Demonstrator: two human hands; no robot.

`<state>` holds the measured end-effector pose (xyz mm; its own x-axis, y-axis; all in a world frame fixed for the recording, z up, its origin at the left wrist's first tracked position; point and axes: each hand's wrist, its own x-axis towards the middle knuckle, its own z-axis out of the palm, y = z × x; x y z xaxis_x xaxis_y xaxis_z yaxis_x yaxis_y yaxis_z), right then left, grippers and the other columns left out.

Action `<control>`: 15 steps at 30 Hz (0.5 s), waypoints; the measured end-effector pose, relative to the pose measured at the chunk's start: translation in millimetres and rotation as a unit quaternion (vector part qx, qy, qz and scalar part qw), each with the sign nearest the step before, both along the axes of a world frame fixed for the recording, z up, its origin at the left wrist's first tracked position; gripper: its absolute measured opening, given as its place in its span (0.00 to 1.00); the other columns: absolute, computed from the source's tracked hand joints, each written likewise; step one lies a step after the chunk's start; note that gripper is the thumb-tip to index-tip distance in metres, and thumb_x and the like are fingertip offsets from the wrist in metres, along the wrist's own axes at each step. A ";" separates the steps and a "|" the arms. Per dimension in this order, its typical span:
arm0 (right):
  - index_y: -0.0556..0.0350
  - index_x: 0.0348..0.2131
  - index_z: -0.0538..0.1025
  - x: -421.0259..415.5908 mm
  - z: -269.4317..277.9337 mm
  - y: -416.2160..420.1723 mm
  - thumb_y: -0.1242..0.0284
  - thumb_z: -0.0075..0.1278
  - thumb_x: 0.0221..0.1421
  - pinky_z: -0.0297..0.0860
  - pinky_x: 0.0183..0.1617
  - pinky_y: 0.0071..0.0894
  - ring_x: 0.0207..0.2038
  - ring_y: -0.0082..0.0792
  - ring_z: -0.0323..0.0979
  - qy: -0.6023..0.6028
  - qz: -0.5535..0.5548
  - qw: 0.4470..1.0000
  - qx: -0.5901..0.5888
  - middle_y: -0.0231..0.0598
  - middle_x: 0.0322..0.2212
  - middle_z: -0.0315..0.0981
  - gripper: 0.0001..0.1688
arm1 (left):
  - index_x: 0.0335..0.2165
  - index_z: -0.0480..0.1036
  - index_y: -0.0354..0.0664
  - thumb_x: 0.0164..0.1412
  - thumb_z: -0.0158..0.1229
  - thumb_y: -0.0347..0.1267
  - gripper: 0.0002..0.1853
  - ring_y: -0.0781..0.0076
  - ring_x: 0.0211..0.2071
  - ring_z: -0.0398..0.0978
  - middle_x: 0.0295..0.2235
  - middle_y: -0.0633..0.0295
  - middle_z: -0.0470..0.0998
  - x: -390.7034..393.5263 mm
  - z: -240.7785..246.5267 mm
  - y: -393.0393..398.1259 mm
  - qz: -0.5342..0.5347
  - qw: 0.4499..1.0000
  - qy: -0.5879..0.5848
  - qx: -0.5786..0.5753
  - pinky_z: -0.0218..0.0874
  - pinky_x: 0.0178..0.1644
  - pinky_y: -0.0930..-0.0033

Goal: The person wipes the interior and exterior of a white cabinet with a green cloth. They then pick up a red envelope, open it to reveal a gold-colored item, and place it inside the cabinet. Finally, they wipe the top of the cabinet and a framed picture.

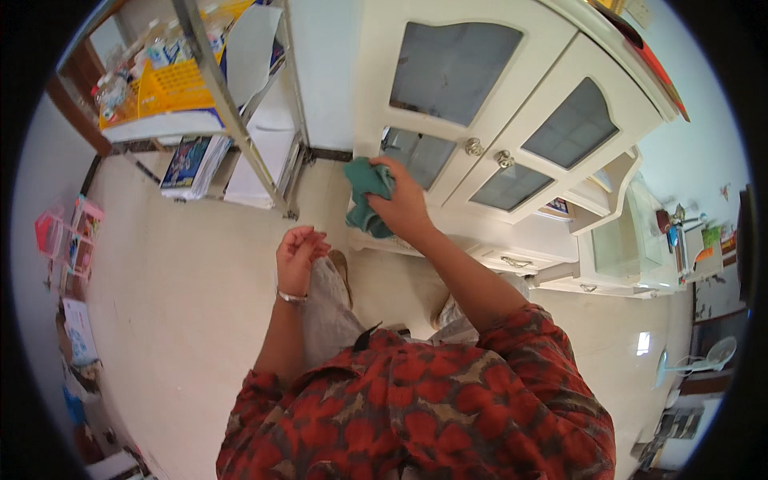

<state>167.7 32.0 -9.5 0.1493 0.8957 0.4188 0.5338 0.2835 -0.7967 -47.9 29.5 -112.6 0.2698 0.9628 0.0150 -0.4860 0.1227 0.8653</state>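
Note:
My right hand [403, 207] grips a bunched green cloth [367, 195] in front of the lower left glass pane [420, 156] of a white cabinet [372, 90]. Whether the cloth touches the cabinet I cannot tell. The fingers wrap over its right side, and its folds hang to the left and below. Lower down and to the left, my left hand [297, 251] hovers over my trouser leg with loosely bent fingers and nothing seen in it. A bracelet circles that wrist. Two round metal knobs [474, 147] sit on the cabinet doors, right of the cloth.
A metal rack [225, 96] at the left carries a yellow plastic basket [174, 87] of bottles, with paper stacks [261, 174] below. A drawer [504, 258] runs under the cabinet doors. Further right stands a glass-sided display unit [618, 243]. A small fan [717, 354] is at the far right.

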 end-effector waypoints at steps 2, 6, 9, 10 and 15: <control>0.49 0.45 0.66 11.7 -15.9 -22.4 0.79 0.54 0.37 0.66 0.43 0.35 0.39 0.43 0.70 0.058 -0.006 0.994 -0.094 0.46 0.36 0.70 0.30 | 0.40 0.66 0.41 0.59 0.46 0.28 0.10 0.71 0.31 0.74 0.36 0.56 0.74 -4.8 1.2 -0.4 0.000 1.000 -0.026 -0.011 0.65 0.36 0.73; 0.51 0.44 0.66 49.1 -53.1 -52.3 0.79 0.54 0.40 0.68 0.40 0.33 0.35 0.35 0.71 0.138 -0.053 0.980 -0.133 0.41 0.33 0.71 0.28 | 0.41 0.67 0.41 0.59 0.49 0.32 0.11 0.70 0.32 0.74 0.36 0.55 0.74 -7.9 0.2 -2.5 -0.013 0.998 -0.068 -0.010 0.65 0.37 0.73; 0.55 0.42 0.66 62.2 -45.3 -63.0 0.79 0.54 0.45 0.68 0.38 0.30 0.34 0.30 0.70 0.365 -0.129 0.916 -0.110 0.38 0.33 0.70 0.23 | 0.41 0.67 0.41 0.59 0.48 0.31 0.11 0.70 0.33 0.74 0.36 0.55 0.74 -6.3 0.1 -1.6 -0.017 0.997 -0.081 -0.006 0.65 0.37 0.73; 0.56 0.42 0.66 68.8 -44.5 -62.8 0.79 0.53 0.46 0.68 0.38 0.29 0.34 0.30 0.70 0.383 -0.139 0.909 -0.084 0.37 0.32 0.70 0.21 | 0.41 0.67 0.41 0.59 0.48 0.30 0.11 0.70 0.33 0.74 0.36 0.55 0.74 -5.3 1.4 -1.2 -0.017 0.996 -0.084 -0.013 0.65 0.37 0.72; 0.60 0.40 0.64 85.0 -42.6 -35.3 0.80 0.52 0.47 0.68 0.36 0.28 0.33 0.30 0.69 0.453 -0.163 0.876 0.003 0.37 0.33 0.68 0.19 | 0.41 0.67 0.41 0.59 0.48 0.30 0.11 0.70 0.33 0.74 0.36 0.55 0.74 -4.1 -0.5 0.7 -0.016 0.996 -0.084 -0.013 0.65 0.37 0.72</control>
<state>252.7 -3.4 -52.2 0.6712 0.7412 0.0005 -0.2638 0.2395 -0.9344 -52.0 30.2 -113.1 0.2955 0.9546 0.0367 -0.6192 0.1621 0.7683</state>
